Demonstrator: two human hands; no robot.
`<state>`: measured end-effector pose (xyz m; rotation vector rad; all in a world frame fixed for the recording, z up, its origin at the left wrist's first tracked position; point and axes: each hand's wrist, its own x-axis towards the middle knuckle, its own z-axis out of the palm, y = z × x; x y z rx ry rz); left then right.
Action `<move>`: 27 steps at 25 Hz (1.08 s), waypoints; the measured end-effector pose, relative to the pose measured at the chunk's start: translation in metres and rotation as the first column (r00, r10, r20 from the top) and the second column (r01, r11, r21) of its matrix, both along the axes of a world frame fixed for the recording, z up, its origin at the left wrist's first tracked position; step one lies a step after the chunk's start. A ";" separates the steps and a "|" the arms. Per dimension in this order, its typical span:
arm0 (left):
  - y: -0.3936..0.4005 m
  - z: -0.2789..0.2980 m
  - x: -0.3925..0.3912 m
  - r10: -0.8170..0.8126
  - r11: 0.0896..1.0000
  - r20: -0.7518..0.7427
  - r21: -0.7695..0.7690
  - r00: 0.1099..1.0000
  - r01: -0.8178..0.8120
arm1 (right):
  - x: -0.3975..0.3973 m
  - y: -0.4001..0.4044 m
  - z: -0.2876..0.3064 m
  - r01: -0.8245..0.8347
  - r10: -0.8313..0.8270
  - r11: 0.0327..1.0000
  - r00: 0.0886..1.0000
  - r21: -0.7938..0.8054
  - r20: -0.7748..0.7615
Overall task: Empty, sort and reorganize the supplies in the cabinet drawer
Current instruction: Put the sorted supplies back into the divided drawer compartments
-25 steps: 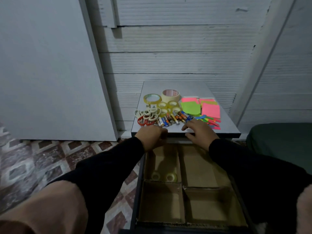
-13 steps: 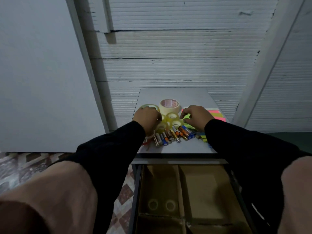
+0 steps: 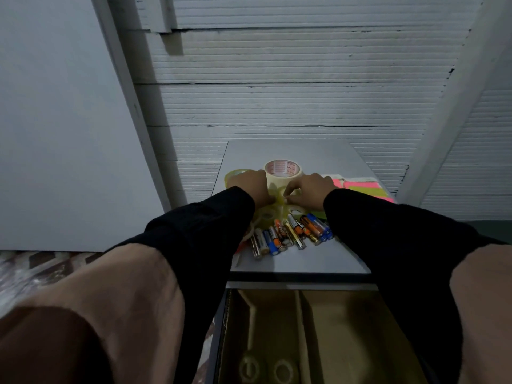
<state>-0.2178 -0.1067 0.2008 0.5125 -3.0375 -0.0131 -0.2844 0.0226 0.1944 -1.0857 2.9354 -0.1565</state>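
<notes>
Small clear tape rolls (image 3: 281, 199) lie clustered on the grey cabinet top (image 3: 291, 151). My left hand (image 3: 250, 187) curls down onto the cluster from the left. From the right, my right hand (image 3: 310, 188) pinches a roll with its fingertips. A wide masking tape roll (image 3: 282, 171) stands just behind both hands, and a yellow-green roll (image 3: 232, 174) peeks out left of my left hand. Several batteries (image 3: 288, 234) lie in a row nearer to me. The open drawer (image 3: 221, 328) below has cardboard dividers, with two small tape rolls (image 3: 266, 370) in its left compartment.
Pink and green sticky notes (image 3: 363, 187) lie at the right of the cabinet top, partly behind my right sleeve. A ribbed white wall stands behind, with a white panel (image 3: 55, 134) at the left. Patterned floor tiles (image 3: 41, 261) show lower left.
Both hands have moved from the cabinet's front edge further back onto the small tape rolls and closed in toward each other. The view has tilted up, so less of the drawer shows.
</notes>
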 end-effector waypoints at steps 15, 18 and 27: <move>0.003 0.013 0.015 0.078 0.976 -0.195 0.214 0.978 -0.036 | -0.012 -0.004 0.004 0.176 -0.160 0.938 0.984 -0.299 0.078; 0.008 0.027 0.033 0.058 0.973 -0.212 0.229 0.976 -0.008 | -0.001 0.010 0.017 0.111 -0.108 0.927 0.994 -0.358 0.028; 0.038 0.065 0.125 0.003 0.979 -0.240 0.199 0.971 0.046 | 0.087 0.050 0.051 -0.042 -0.047 0.789 0.991 -0.613 -0.129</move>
